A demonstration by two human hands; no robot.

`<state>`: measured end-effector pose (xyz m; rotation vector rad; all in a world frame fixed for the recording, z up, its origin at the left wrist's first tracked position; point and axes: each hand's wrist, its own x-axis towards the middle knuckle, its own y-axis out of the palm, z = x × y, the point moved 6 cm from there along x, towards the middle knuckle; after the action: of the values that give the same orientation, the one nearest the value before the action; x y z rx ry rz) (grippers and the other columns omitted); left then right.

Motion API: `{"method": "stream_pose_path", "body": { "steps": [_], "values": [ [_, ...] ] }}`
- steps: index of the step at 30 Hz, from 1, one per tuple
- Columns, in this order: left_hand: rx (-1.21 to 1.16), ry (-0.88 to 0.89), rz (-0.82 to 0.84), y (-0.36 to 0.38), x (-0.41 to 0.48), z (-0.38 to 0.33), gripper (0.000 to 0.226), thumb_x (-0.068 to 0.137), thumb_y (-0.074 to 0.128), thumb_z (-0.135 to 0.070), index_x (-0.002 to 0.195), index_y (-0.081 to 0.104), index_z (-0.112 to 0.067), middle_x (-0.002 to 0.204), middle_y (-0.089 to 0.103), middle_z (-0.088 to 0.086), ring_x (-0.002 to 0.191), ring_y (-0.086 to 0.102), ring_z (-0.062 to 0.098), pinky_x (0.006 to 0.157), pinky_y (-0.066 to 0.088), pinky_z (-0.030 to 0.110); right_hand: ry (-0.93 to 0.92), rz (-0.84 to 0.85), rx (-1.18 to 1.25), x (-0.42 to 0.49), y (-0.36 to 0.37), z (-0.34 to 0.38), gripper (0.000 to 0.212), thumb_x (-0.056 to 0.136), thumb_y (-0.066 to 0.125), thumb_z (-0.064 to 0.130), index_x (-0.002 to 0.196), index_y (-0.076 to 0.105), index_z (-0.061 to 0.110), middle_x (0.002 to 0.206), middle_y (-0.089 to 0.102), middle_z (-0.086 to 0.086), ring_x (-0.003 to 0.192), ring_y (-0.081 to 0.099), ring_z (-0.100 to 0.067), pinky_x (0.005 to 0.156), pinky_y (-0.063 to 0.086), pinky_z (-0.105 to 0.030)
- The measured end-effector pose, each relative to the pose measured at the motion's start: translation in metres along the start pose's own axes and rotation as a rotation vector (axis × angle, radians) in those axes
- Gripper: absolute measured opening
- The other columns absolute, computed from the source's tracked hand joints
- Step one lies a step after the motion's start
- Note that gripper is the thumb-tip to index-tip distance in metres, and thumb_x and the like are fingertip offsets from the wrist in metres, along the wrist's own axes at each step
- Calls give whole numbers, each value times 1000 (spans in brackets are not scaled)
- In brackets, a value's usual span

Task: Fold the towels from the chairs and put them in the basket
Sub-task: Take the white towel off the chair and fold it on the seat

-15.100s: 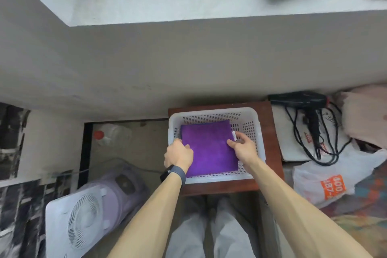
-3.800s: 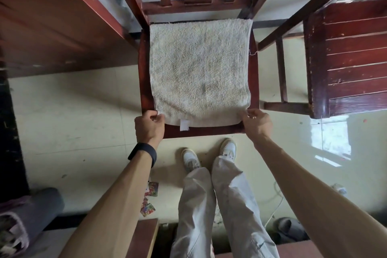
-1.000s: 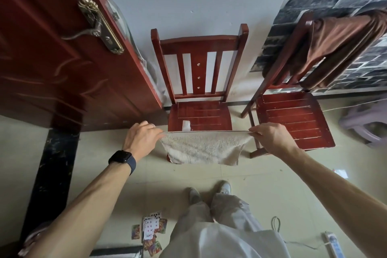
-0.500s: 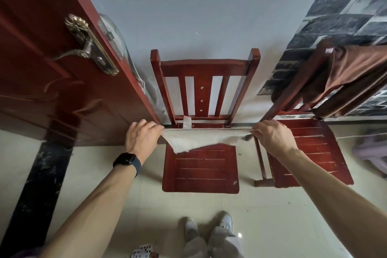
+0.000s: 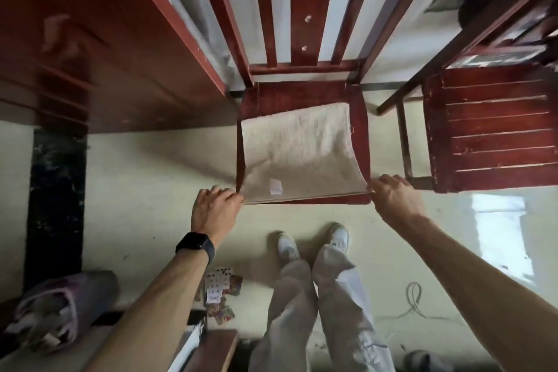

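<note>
A cream terry towel (image 5: 299,148) lies doubled over on the seat of a red wooden chair (image 5: 360,118), its near edge at the seat's front with a small white label facing up. My left hand (image 5: 216,211) pinches the towel's near left corner. My right hand (image 5: 395,198) pinches the near right corner. The far folded edge rests partway up the seat, leaving bare wood behind it. The basket is out of view.
A second red slatted chair (image 5: 489,130) stands to the right. A red wooden door (image 5: 99,48) is on the left. On the tiled floor lie scattered playing cards (image 5: 220,293), a rolled purple bundle (image 5: 57,308) and a white cable (image 5: 413,305). My shoes (image 5: 314,243) stand just before the chair.
The towel was held stretched in the air before the chair; now it lies folded in half on the seat. My head has tilted down and moved closer.
</note>
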<state>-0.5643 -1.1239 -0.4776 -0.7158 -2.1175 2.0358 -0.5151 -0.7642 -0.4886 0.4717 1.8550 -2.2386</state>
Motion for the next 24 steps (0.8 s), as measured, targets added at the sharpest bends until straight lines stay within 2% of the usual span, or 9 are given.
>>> {"method": "stream_pose_path", "body": {
  "steps": [4, 8, 11, 13, 15, 17, 19, 21, 24],
  "values": [
    [-60, -73, 175, 57, -27, 6, 5, 85, 73, -26, 88, 78, -26, 86, 75, -5, 83, 63, 25, 70, 48, 36, 94, 145, 84, -32, 57, 3, 10, 91, 70, 18, 99, 74, 13, 104, 70, -9, 96, 64, -35, 70, 55, -42],
    [-246, -197, 279, 66, -28, 15, 12, 89, 66, -32, 92, 76, -26, 95, 74, -6, 93, 64, 23, 72, 53, 35, 186, 212, 271, -42, 74, -4, 10, 87, 76, 22, 95, 77, 16, 102, 73, -7, 89, 68, -31, 74, 53, -34],
    [-579, -442, 336, 65, -17, 28, 17, 86, 70, -40, 94, 76, -26, 99, 74, -10, 95, 65, 14, 79, 51, 28, 321, 215, 498, -28, 63, -15, 12, 83, 81, 30, 91, 78, 23, 91, 73, 5, 80, 67, -14, 69, 44, -20],
    [-868, -592, 377, 67, -4, 35, 19, 82, 76, -42, 88, 75, -24, 91, 71, -9, 90, 63, 11, 81, 46, 27, 400, 250, 651, -14, 52, -20, 12, 82, 81, 36, 89, 77, 27, 78, 72, 17, 73, 65, -4, 62, 42, -13],
    [-1123, -714, 361, 65, 12, 40, 16, 83, 77, -39, 78, 72, -25, 84, 69, -8, 89, 62, 13, 84, 44, 30, 429, 260, 854, 4, 43, -23, 12, 84, 80, 32, 88, 78, 21, 64, 68, 19, 62, 62, 2, 57, 41, -10],
    [-1289, -774, 322, 65, 32, 43, 12, 85, 75, -39, 86, 73, -28, 95, 74, -9, 100, 65, 13, 91, 48, 32, 488, 235, 1119, 23, 40, -28, 17, 84, 80, 27, 92, 77, 12, 73, 72, 10, 70, 64, -3, 68, 47, -18],
    [-1405, -804, 272, 70, 52, 44, 17, 88, 72, -38, 99, 71, -25, 105, 74, -6, 103, 68, 14, 90, 51, 30, 541, 199, 1274, 44, 43, -31, 19, 85, 79, 24, 96, 75, 9, 90, 73, -8, 83, 67, -21, 77, 53, -33],
    [-1491, -837, 205, 79, 72, 44, 17, 91, 69, -34, 103, 69, -23, 105, 75, -2, 97, 71, 15, 80, 54, 25, 556, 148, 1294, 70, 52, -31, 20, 86, 78, 25, 95, 73, 8, 86, 69, -16, 76, 65, -29, 72, 54, -40],
    [-1547, -915, 106, 99, 96, 48, 24, 91, 70, -35, 105, 70, -16, 106, 75, 1, 98, 72, 17, 78, 57, 29, 610, 32, 1236, 105, 65, -31, 20, 86, 76, 35, 92, 70, 17, 87, 68, -10, 72, 66, -25, 66, 55, -39]
  ]
}}
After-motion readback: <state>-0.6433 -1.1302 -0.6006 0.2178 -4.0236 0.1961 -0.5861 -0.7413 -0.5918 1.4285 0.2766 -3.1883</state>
